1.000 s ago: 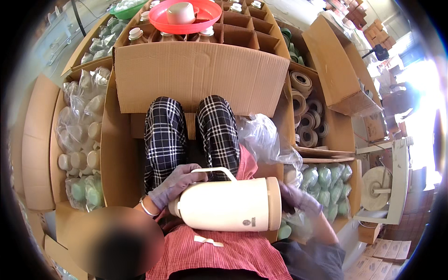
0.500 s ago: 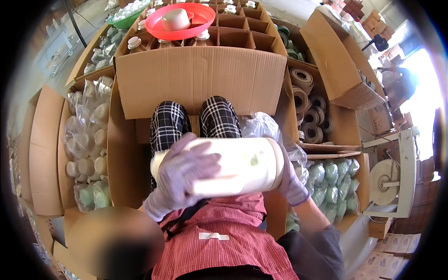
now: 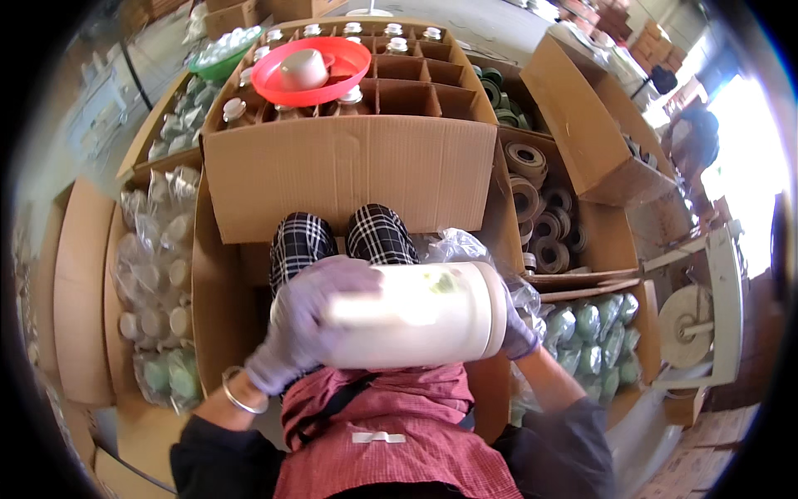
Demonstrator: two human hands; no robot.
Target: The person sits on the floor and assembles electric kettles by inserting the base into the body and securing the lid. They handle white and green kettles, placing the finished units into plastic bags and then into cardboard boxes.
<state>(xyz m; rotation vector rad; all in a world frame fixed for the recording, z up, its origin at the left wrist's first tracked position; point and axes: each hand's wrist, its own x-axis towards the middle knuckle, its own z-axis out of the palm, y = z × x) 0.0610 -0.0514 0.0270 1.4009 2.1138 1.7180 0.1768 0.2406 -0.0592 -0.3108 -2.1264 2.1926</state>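
A large white cylindrical casing (image 3: 416, 324), like a thermos body with a small green print, lies sideways above my lap. My left hand (image 3: 312, 316), in a pale lilac work glove, is closed over its left end and upper side; motion blurs the fingers. Gloved alike, my right hand (image 3: 517, 328) grips the right end by the rounded rim, its fingers partly hidden behind the end. Beyond my knees stands a divided cardboard box (image 3: 349, 170) with bottles in some of its compartments. A red plastic basin (image 3: 270, 87) rests on it, holding a cream cup-shaped piece (image 3: 304, 70).
At left, a carton holds bagged white cups (image 3: 154, 324). On the right are a box of ring-shaped parts (image 3: 549, 252) and bagged green pieces (image 3: 588, 320). Clear plastic film (image 3: 457, 247) lies beside my right knee. A white-framed stand with a reel (image 3: 688, 326) is farther right.
The casing has shifted slightly toward me, still held at both ends. My left hand has slid and turned over its left end. The boxes appear lower as the view tilts.
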